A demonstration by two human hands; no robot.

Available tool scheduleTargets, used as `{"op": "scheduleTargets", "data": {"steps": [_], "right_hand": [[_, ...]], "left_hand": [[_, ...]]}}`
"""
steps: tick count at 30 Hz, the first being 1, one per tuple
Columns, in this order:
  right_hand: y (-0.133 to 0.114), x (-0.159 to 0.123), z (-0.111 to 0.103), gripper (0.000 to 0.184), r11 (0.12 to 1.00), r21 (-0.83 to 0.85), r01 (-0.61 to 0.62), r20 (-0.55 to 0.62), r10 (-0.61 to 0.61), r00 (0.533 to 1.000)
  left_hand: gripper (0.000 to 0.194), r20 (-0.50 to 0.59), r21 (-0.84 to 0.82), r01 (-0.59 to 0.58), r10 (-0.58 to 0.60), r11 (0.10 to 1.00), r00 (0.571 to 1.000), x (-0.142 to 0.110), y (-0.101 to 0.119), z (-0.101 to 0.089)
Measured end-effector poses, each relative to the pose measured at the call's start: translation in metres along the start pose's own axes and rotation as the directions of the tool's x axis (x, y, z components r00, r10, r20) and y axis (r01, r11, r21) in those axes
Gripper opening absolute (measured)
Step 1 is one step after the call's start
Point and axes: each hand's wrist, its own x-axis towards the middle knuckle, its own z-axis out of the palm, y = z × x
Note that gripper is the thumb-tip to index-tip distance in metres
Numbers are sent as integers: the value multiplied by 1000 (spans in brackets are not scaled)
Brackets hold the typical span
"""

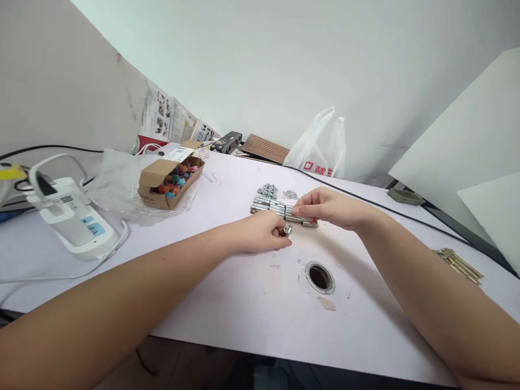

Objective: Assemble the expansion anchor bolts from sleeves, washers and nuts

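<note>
My left hand (pixel 265 232) is closed around a silver expansion bolt (pixel 288 230). Only its round end, with what looks like a nut or washer, shows past the thumb and finger. Just to the right, my right hand (pixel 325 208) is held with thumb and fingertips pressed together, and whatever lies between them is too small to make out. Behind both hands is a row of silver metal sleeves (pixel 277 206), partly covered by the fingers. A cluster of nuts (pixel 267 190) sits beyond the sleeves, beside a small heap of washers (pixel 290 194).
Brass-coloured bolts (pixel 461 265) lie beyond my right forearm. A metal-rimmed hole (pixel 320 277) opens in the white table (pixel 227 303). On the left are a power strip (pixel 83 216) and a cardboard box (pixel 162 184) of colourful items. A white plastic bag (pixel 319 146) stands behind a black cable.
</note>
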Motion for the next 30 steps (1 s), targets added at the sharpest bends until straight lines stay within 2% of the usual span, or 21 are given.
{"op": "scheduleTargets", "data": {"steps": [4,8,12,18,21,24,27,30], "right_hand": [[1,22,-9,37,986,-158,-58,-200,26,979],[7,69,-8,23,854,-484,-191,-353,9,936],[17,107,-5,30,797,-548,-253,-373,38,927],[25,122,-5,36,767,-573,-289,-364,78,928],[20,118,-8,32,775,-561,-291,-368,81,926],[9,96,-11,24,824,-507,-251,-401,32,916],[-4,52,-9,19,893,-429,-135,-373,-39,927],[-10,6,2,17,946,-316,71,-233,-150,961]], "left_hand": [[27,-15,-11,22,-22,1000,1000,-6,10,-4],[28,-26,-6,39,-39,999,999,-11,18,-7],[28,-14,-2,34,-34,999,999,-9,16,-6],[29,14,2,11,-11,1000,1000,0,5,-1],[29,16,17,15,-15,1000,1000,0,6,-1],[29,10,26,40,-40,999,999,-3,9,-3],[27,12,14,42,-42,999,999,-4,9,-3],[28,22,13,28,-28,1000,999,-1,4,-1]]}}
